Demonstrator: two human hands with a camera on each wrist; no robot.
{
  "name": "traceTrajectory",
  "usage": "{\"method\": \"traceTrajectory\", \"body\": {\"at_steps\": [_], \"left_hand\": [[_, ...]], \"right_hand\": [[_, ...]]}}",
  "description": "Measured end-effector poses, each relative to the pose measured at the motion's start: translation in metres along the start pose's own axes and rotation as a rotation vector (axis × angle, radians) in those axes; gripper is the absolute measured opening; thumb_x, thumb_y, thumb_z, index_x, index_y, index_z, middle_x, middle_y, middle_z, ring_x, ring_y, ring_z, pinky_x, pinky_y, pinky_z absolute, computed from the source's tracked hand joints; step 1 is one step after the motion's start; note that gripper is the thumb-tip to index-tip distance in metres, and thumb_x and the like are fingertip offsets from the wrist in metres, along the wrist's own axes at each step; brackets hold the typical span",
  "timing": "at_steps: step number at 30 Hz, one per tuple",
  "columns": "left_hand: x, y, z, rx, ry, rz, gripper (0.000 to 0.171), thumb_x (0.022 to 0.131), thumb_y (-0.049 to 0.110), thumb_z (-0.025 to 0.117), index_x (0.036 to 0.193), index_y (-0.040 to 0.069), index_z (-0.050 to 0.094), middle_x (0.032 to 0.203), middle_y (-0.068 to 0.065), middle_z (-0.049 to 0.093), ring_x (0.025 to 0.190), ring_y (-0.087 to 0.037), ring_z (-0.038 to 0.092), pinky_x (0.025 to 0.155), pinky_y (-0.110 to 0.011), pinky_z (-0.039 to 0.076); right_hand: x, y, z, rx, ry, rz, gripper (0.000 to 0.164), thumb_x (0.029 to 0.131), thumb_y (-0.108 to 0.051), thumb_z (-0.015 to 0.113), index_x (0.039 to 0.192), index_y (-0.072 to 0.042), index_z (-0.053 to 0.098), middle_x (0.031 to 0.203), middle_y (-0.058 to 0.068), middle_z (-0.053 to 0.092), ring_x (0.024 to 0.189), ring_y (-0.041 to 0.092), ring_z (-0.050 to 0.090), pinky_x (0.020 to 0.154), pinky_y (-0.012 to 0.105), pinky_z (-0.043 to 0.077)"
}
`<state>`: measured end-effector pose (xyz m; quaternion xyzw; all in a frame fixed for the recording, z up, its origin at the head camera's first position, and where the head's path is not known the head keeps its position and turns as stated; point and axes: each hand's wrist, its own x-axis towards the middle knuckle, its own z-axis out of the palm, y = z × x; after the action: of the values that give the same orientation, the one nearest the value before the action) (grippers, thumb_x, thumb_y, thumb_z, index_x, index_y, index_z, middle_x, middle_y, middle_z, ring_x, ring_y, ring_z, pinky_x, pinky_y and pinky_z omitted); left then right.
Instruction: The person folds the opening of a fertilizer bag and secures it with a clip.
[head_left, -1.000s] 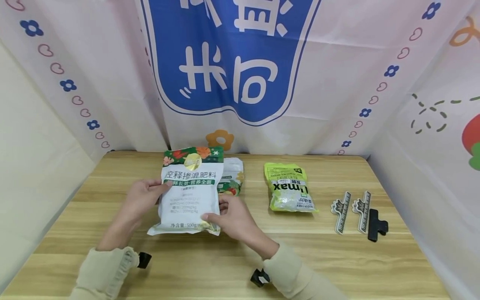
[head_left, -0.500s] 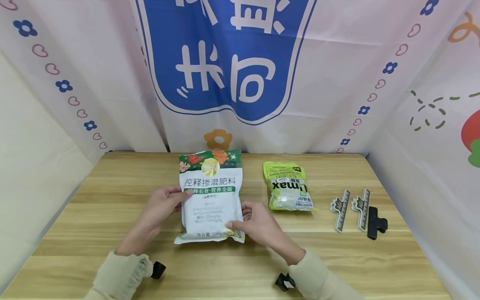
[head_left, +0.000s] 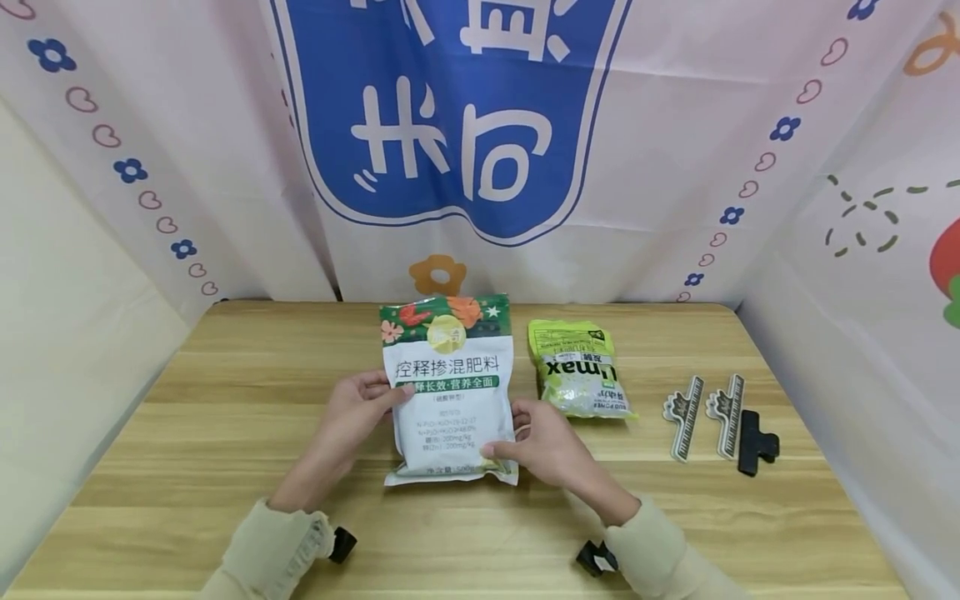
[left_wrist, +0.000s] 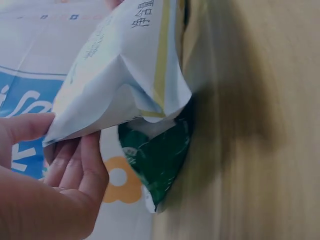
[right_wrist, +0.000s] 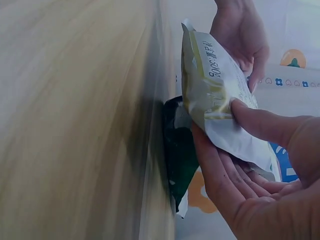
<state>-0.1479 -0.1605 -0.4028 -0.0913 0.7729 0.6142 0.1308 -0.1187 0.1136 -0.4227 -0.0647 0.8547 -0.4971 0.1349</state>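
Observation:
Both hands hold a white fertilizer bag (head_left: 450, 421) with a green floral top band, its printed front facing up in the head view. My left hand (head_left: 360, 417) pinches its left edge, thumb on the front and fingers behind. At the lower right edge, my right hand (head_left: 551, 446) grips it the same way. The wrist views show the bag raised off the table and tilted. Beneath it lies a second bag, dark green (left_wrist: 160, 152) at the visible end, which the white bag hides in the head view.
To the right lies a yellow-green bag (head_left: 581, 375). Two metal clips (head_left: 686, 421) and a black clip (head_left: 756, 446) sit farther right on the wooden table (head_left: 247, 400). A printed curtain (head_left: 637, 167) hangs along the back edge.
Both hands have carried the white fertilizer bag to the right. It now covers the smaller bag that partly showed beside it a second ago. The yellow-green bag and clips stay put.

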Motion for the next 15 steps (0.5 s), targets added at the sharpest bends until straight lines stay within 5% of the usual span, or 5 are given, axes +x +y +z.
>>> {"method": "traceTrajectory", "body": {"at_steps": [7,15], "left_hand": [[-0.001,-0.004,0.012,0.001,-0.001,0.069,0.043,0.096,0.014,0.074,0.136,0.002,0.062,0.129,-0.016,0.075,0.104,-0.012,0.074,0.089,-0.017,0.059],[0.001,-0.008,0.016,0.077,-0.042,0.179,0.04,0.096,0.013,0.076,0.132,-0.001,0.064,0.125,-0.021,0.075,0.108,-0.022,0.075,0.091,-0.021,0.061]], "right_hand": [[0.002,0.007,-0.007,-0.004,-0.001,0.014,0.04,0.08,-0.015,0.092,0.112,-0.002,0.07,0.098,0.008,0.072,0.086,0.017,0.068,0.073,0.028,0.059],[0.007,0.015,-0.011,-0.059,-0.028,0.019,0.041,0.083,-0.021,0.09,0.111,-0.003,0.066,0.094,0.006,0.069,0.082,0.016,0.062,0.067,0.027,0.053]]}}
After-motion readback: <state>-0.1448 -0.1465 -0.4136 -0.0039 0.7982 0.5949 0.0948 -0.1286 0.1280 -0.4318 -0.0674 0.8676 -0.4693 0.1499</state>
